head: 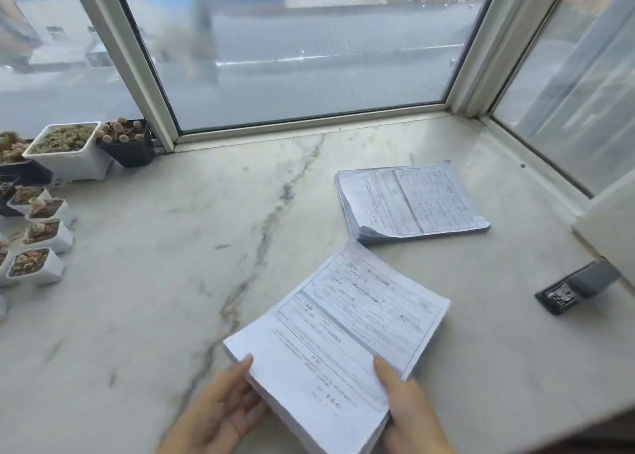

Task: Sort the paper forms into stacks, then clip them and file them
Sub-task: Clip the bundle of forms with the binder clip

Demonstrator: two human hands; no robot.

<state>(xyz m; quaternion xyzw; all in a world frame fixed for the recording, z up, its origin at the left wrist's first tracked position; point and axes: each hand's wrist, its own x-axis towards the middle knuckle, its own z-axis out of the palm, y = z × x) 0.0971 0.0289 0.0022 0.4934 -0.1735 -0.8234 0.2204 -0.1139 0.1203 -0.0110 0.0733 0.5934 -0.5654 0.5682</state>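
At the bottom centre, the left hand and the right hand hold a thick stack of forms, thumbs on top. A second stack lies right of centre on the marble sill.

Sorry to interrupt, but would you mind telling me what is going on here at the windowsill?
A person is working through paper forms on a marble windowsill. Both hands hold one thick stack of forms: the left hand grips its near left edge, and the right hand grips its near right edge with the thumb on top. A second stack of forms lies further back. A stapler lies untouched to the right, and small potted succulents line the left side.
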